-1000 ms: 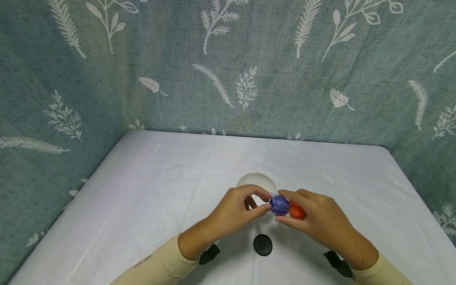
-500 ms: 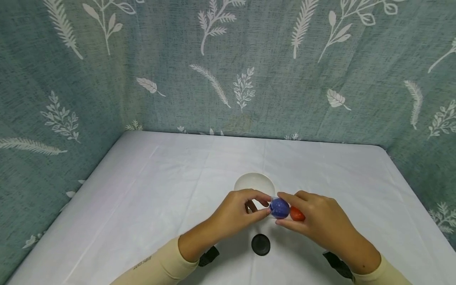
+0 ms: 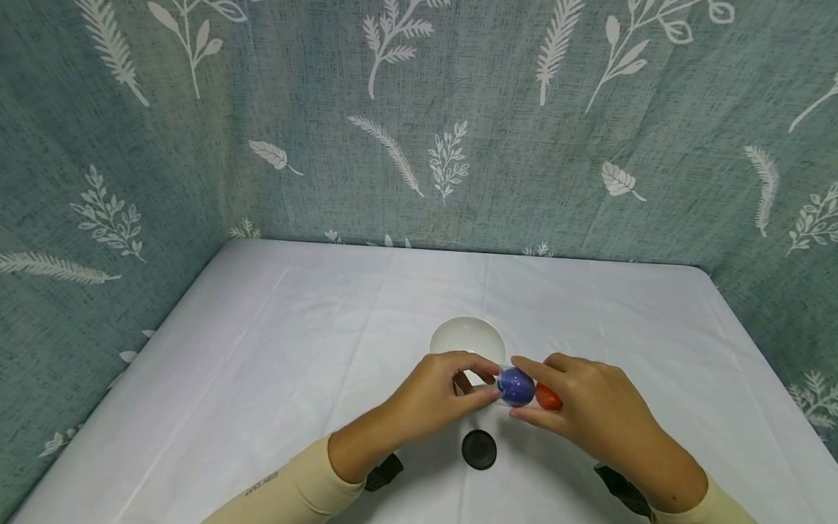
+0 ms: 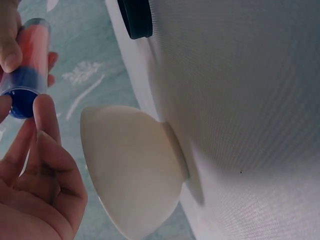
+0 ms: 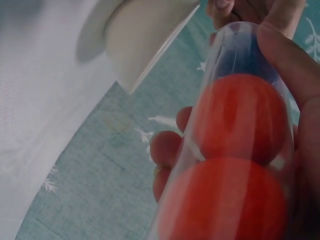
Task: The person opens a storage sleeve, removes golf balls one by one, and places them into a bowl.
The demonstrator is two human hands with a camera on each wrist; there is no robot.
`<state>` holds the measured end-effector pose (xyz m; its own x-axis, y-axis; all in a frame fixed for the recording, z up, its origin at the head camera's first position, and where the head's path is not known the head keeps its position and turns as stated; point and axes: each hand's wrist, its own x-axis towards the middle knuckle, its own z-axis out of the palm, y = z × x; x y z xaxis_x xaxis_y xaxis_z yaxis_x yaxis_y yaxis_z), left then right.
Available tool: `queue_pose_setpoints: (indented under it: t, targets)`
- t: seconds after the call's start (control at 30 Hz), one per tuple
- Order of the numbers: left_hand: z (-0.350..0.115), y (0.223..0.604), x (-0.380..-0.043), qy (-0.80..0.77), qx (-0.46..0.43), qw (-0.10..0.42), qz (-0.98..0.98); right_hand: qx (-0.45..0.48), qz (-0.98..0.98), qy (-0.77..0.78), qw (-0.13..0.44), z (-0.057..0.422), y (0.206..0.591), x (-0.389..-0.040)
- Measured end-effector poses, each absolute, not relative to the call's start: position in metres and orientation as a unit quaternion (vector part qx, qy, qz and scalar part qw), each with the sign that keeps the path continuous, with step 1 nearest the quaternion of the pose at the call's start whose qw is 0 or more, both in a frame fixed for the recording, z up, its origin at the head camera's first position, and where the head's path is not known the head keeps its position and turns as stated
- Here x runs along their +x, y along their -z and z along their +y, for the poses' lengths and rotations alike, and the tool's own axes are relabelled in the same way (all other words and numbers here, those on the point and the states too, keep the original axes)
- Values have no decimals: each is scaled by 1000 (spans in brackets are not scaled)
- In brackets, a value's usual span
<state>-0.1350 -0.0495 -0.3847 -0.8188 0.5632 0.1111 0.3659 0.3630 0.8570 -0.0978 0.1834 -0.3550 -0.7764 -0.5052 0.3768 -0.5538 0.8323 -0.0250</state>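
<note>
A clear plastic tube (image 5: pixel 240 135), smooth and round-walled, is held level just above the bench (image 3: pixel 262 349) between both hands, a little in front of the bowl. Inside it sit glossy balls in a row: two red ones (image 5: pixel 240 120) toward the right hand and a blue ball (image 3: pixel 516 386) at the mouth end toward the left. The right hand (image 3: pixel 589 411) has its fingers (image 5: pixel 165 147) and thumb curled round the tube's body, gripping it. The left hand (image 3: pixel 435 397) pinches at the blue ball with thumb and forefinger (image 4: pixel 45 112), the other fingers loosely bent beneath. Just behind the hands stands a small cream bowl (image 3: pixel 468 336), matte, with a narrow foot; from the head view nothing can be made out in it. Nearer the person a flat black round cap (image 3: pixel 479 449) lies on the bench, apart from the tube. The bench is covered in a white cloth with soft creases, and a teal woven curtain (image 3: pixel 327 145) printed with white leaves and ferns hangs round it on three sides. Both arms wear pale cream sleeves (image 3: pixel 288 491).
</note>
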Motion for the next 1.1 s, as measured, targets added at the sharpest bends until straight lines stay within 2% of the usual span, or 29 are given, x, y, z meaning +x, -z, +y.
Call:
queue_pose_setpoints:
  t: [0.17, 0.87, 1.1]
  targets:
    - [-50, 385, -135, -491, 280, 105, 818, 272, -945, -64, 168, 183, 354, -97]
    - [-51, 383, -137, -501, 271, 125, 813, 275, -939, -83, 187, 189, 356, -101]
    - [-51, 383, -137, -514, 259, 147, 804, 287, -932, -95, 201, 190, 357, -102]
